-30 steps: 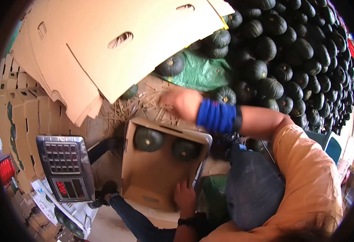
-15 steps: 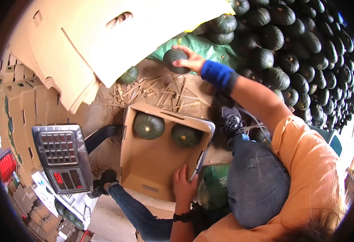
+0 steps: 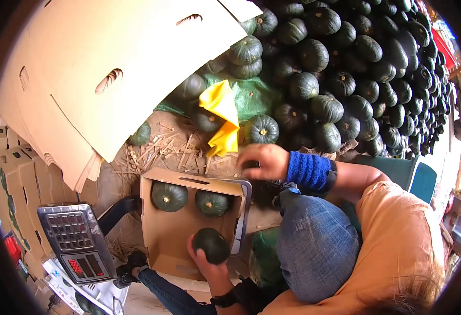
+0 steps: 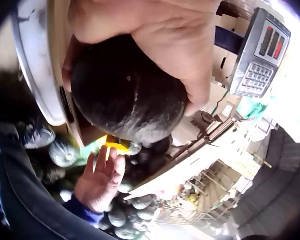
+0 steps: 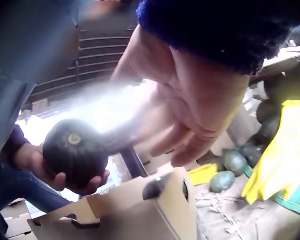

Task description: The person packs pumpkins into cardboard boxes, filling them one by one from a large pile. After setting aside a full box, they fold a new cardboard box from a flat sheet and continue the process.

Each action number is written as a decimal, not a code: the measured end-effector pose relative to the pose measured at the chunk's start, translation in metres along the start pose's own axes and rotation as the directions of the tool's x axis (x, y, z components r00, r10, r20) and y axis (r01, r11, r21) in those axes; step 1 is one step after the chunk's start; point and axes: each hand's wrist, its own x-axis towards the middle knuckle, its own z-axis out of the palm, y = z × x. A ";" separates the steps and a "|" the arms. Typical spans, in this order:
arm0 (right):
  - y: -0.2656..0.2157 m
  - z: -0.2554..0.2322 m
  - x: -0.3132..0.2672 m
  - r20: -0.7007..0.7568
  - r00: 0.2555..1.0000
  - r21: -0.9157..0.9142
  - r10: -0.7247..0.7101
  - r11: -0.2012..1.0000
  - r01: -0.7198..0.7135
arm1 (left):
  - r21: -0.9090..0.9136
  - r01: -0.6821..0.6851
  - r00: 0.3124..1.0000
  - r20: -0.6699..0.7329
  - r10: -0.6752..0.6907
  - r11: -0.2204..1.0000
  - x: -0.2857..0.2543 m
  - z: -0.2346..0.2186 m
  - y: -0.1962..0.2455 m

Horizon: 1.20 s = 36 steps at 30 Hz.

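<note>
My left hand (image 3: pixel 210 270) grips a dark green squash (image 3: pixel 211 245) above the near part of an open cardboard box (image 3: pixel 175 252); the left wrist view shows fingers and thumb round this squash (image 4: pixel 127 92). Two more squashes, one at the left (image 3: pixel 169 197) and one beside it (image 3: pixel 212 203), lie at the box's far end. Beyond the box's far right corner, my right hand (image 3: pixel 264 160) hovers with nothing in it. In the right wrist view the fingers of the right hand (image 5: pixel 182 107) hang loosely bent, apart from the held squash (image 5: pixel 75 154).
A scale display (image 3: pixel 73 236) stands left of the box. Flat cardboard sheets (image 3: pixel 109 47) lean at the upper left. A yellow glove (image 3: pixel 222 115) lies near green sacking (image 3: pixel 256 97). A large squash heap (image 3: pixel 314 55) fills the upper right; cardboard strips (image 3: pixel 162 149) litter the floor.
The squash that my right hand held half a second ago is now in my left hand, which has lifted off the box's side. My right hand has drawn back empty. The yellow glove has come into view.
</note>
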 end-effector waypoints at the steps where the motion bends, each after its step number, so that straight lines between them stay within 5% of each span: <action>1: 0.007 -0.002 -0.007 -0.109 0.986 -0.081 0.123 0.988 -0.132 | 0.107 -0.020 0.998 -0.065 0.027 0.994 0.006 -0.003 -0.006; 2: 0.020 0.001 -0.014 -0.181 0.968 -0.141 0.176 0.969 -0.202 | 0.431 -0.176 0.979 -0.013 0.201 0.885 0.012 -0.003 -0.013; 4: 0.033 0.003 -0.025 -0.235 0.957 -0.160 0.170 0.964 -0.211 | 0.858 -0.401 0.864 0.239 0.443 0.321 0.025 -0.001 -0.023; 8: 0.032 0.008 -0.018 -0.353 0.928 -0.222 0.115 0.954 -0.203 | 0.863 -0.462 0.852 0.368 0.372 0.205 0.032 0.005 -0.026; 14: 0.033 0.004 0.080 -0.383 0.916 -0.368 -0.117 0.929 -0.035 | 0.858 -0.266 0.931 0.109 0.349 0.440 0.024 0.007 -0.029; 15: 0.040 0.006 0.101 -0.358 0.925 -0.426 -0.129 0.904 -0.039 | 0.869 -0.297 0.928 0.165 0.334 0.397 0.024 0.008 -0.027; 17: 0.049 0.011 0.141 -0.330 0.944 -0.666 -0.020 0.713 -0.218 | 0.880 -0.361 0.917 0.274 0.291 0.308 0.023 0.008 -0.020; 19: 0.062 0.013 0.169 -0.265 0.951 -0.756 0.156 0.579 -0.306 | 0.863 -0.370 0.926 0.312 0.213 0.344 0.023 0.004 -0.009; 22: 0.047 -0.005 0.191 -0.058 0.851 -0.652 0.522 0.626 -0.428 | 0.831 -0.401 0.916 0.366 0.163 0.385 0.030 -0.001 -0.001; 23: 0.054 -0.012 0.188 -0.093 0.879 -0.517 0.468 0.732 -0.444 | 0.820 -0.415 0.909 0.386 0.155 0.394 0.031 -0.004 0.001; 24: 0.088 -0.013 0.185 0.012 0.903 0.025 0.429 0.903 -0.429 | 0.824 -0.432 0.902 0.396 0.172 0.366 0.032 -0.004 0.001; 25: 0.114 -0.017 0.182 0.079 0.940 0.558 0.333 0.767 -0.319 | 0.825 -0.449 0.893 0.405 0.196 0.342 0.032 -0.001 -0.002; 26: 0.081 -0.024 0.157 0.051 0.966 0.858 0.254 0.484 -0.172 | 0.827 -0.463 0.886 0.413 0.213 0.320 0.032 0.000 -0.005; 27: 0.075 -0.026 0.144 0.088 0.987 0.969 0.138 0.219 -0.117 | 0.828 -0.472 0.878 0.410 0.245 0.305 0.032 0.001 -0.006; 29: 0.049 -0.029 0.116 0.225 0.973 0.954 0.057 -0.217 -0.208 | 0.825 -0.494 0.859 0.414 0.302 0.274 0.032 0.004 -0.009; 32: 0.032 -0.016 0.105 0.133 0.986 0.905 -0.097 -0.393 -0.161 | 0.816 -0.512 0.838 0.404 0.367 0.269 0.030 0.019 0.001; 35: 0.019 0.004 0.099 0.186 0.982 0.910 0.036 -0.382 -0.159 | 0.638 -0.449 0.893 0.298 0.337 0.625 0.020 0.044 0.025; 36: -0.001 0.008 0.097 0.197 0.980 0.944 0.035 -0.278 -0.180 | 0.560 -0.499 0.866 0.293 0.404 0.661 0.016 0.052 0.031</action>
